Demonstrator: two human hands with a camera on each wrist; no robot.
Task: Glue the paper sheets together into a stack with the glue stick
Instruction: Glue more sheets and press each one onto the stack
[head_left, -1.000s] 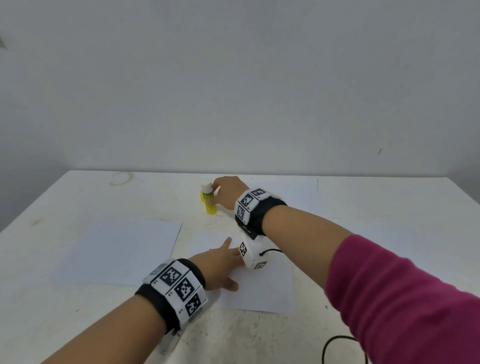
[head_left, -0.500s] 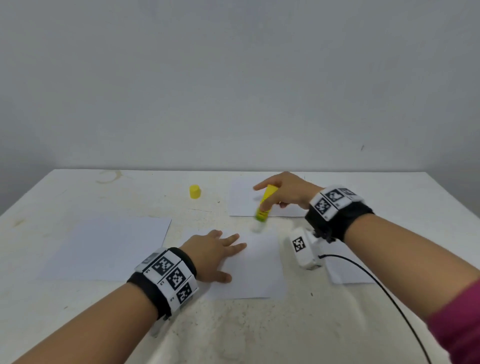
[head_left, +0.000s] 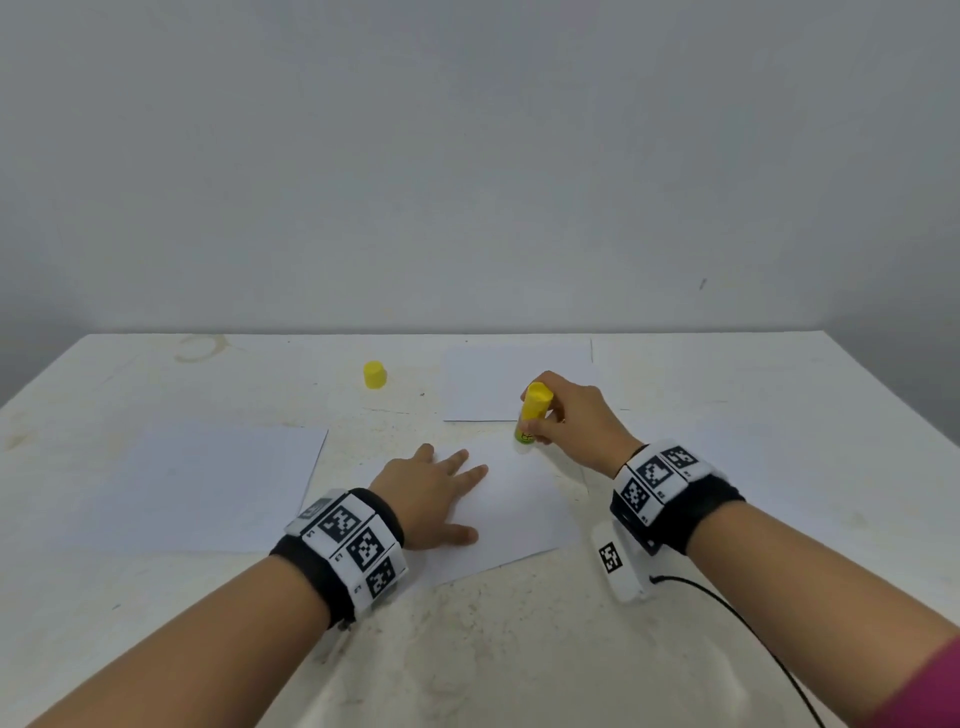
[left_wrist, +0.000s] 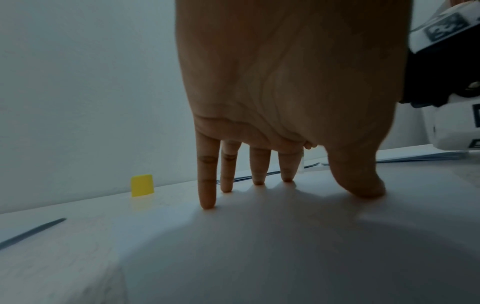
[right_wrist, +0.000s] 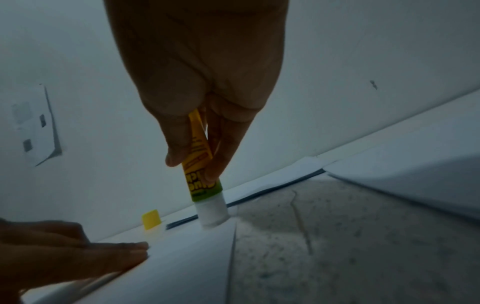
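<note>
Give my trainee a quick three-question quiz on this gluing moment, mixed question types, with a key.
1. True or false: the yellow cap is on the glue stick.
2. Which hand holds the centre sheet flat? A) left hand B) right hand
3. Fill in: the glue stick's white tip touches the centre sheet near its far ____ corner.

Key: 1 false; 2 A; 3 right.

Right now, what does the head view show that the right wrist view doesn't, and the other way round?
Only the head view shows the large sheet far left and both wristbands. Only the right wrist view shows the white glue tip touching the middle sheet near its far corner. Both show the right hand gripping the glue stick, the left hand flat on that sheet, and the yellow cap.
</note>
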